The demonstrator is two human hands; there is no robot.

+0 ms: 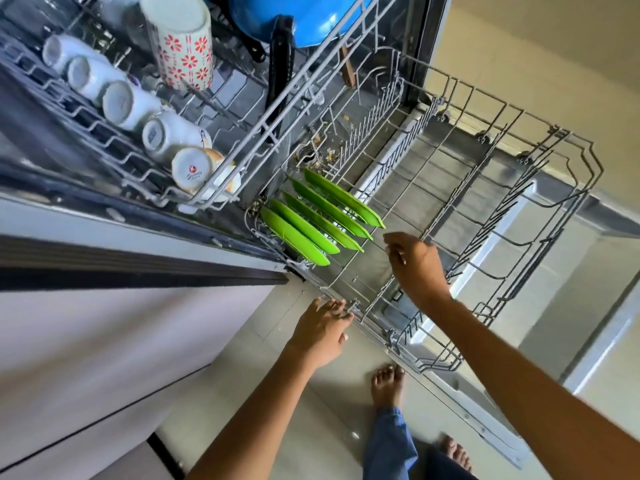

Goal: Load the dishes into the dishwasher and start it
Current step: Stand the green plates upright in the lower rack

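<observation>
The dishwasher stands open with both racks pulled out. Several green plates (313,220) stand on edge in the lower rack (519,216). The upper rack (277,109) holds several white cups (121,105) lying in a row, a tall flowered mug (181,43) upside down and a blue pan (294,15) with a black handle. My left hand (322,332) touches the lower rack's near corner rim, fingers spread. My right hand (415,268) hovers inside the lower rack just right of the plates, fingers loosely curled, holding nothing.
The open dishwasher door (485,410) lies flat beneath the lower rack. Food scraps (325,154) lie at the tub's bottom. A cabinet front (104,341) fills the left. My bare feet (388,386) stand on the tiled floor beside the door.
</observation>
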